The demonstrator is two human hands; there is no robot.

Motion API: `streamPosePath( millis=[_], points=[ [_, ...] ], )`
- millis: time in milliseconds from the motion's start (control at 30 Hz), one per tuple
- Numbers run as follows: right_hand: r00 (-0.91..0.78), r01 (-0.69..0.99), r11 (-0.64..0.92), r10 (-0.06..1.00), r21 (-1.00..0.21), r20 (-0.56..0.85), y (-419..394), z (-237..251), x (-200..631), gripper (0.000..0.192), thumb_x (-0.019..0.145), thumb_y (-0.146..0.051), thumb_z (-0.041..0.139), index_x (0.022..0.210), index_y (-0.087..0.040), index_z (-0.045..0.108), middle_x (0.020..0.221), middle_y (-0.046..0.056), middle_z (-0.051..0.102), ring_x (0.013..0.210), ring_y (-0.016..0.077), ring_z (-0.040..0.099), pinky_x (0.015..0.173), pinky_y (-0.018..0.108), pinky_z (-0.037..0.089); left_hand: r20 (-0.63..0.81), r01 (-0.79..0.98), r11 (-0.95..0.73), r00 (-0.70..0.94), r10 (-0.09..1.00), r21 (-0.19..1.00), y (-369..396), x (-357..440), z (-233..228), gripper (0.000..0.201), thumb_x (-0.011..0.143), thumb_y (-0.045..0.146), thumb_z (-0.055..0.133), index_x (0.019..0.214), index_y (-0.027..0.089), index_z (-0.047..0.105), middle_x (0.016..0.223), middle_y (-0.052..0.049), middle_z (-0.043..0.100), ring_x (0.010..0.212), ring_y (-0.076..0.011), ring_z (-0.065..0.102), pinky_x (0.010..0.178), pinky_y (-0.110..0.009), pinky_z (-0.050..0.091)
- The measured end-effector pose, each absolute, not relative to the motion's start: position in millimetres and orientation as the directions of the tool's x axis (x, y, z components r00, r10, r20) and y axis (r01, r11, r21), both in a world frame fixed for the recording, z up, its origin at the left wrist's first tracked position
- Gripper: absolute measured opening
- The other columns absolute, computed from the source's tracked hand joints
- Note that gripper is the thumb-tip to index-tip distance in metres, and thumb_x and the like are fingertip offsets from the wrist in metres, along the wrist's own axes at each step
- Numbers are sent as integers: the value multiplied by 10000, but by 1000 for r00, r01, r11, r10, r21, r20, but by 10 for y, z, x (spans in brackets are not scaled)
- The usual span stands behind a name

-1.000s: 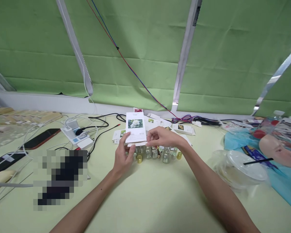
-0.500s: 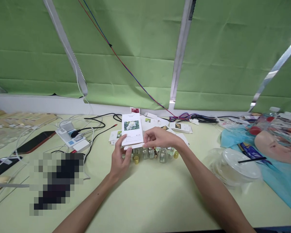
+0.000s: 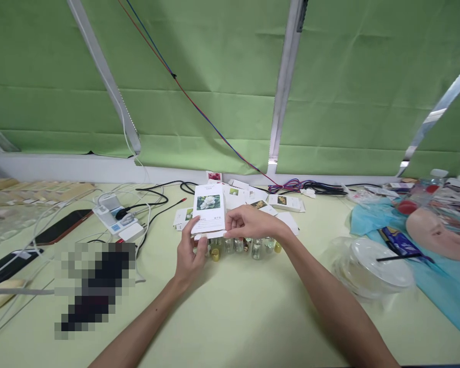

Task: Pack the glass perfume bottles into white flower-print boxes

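Both hands hold a small white carton (image 3: 209,210) with a white flower picture, above the pale green table (image 3: 237,317). My left hand (image 3: 190,253) grips its lower left corner from below. My right hand (image 3: 253,223) pinches its lower right edge, at the open bottom flap. Just behind and under the hands stands a row of several small glass bottles (image 3: 249,246), some with gold caps (image 3: 215,254). More flat white cartons with flower pictures (image 3: 285,202) lie behind them.
At the left are a power strip with chargers (image 3: 117,220), white and black cables, a dark phone (image 3: 63,226) and a pixelated patch. At the right lie a clear plastic lid with a black straw (image 3: 383,258), a blue sheet (image 3: 444,286) and a face mask model. Green blinds back the table.
The carton and both hands have shifted slightly left and lower in view; my grip on it is unchanged. The camera has moved a little.
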State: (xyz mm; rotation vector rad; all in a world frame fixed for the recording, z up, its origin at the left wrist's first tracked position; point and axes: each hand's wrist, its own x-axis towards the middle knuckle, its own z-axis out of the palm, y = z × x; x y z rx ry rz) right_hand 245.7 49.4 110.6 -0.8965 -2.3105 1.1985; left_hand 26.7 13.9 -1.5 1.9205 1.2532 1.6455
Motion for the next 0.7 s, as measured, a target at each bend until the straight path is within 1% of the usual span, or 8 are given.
streamPosePath(
  millis=[267, 533, 700],
  points=[
    [-714, 357, 402, 699, -843, 31, 496, 1096, 2435, 202, 819, -321, 735, 746, -197, 593, 622, -29, 633, 570, 131, 616, 526, 230, 450, 634, 421, -557, -60, 771, 716, 141, 252, -11, 513, 993, 485, 483, 1411, 193, 434, 952, -69, 658, 627, -129, 602, 512, -235, 478],
    [-710, 336, 424, 700, -841, 69, 511, 1091, 2435, 191, 800, -285, 749, 738, -191, 594, 632, -30, 640, 578, 128, 615, 547, 228, 450, 605, 385, -549, -32, 795, 742, 116, 249, -5, 523, 1007, 464, 468, 1443, 182, 406, 867, -32, 650, 601, -114, 571, 536, -228, 471],
    [-716, 311, 439, 692, -843, 96, 534, 1068, 2443, 249, 789, -352, 774, 737, -191, 592, 643, -23, 638, 583, 134, 605, 549, 235, 449, 597, 415, -535, -25, 802, 736, 99, 257, 3, 527, 1010, 446, 455, 1458, 175, 397, 806, -12, 634, 585, -110, 548, 541, -229, 454]
  ],
)
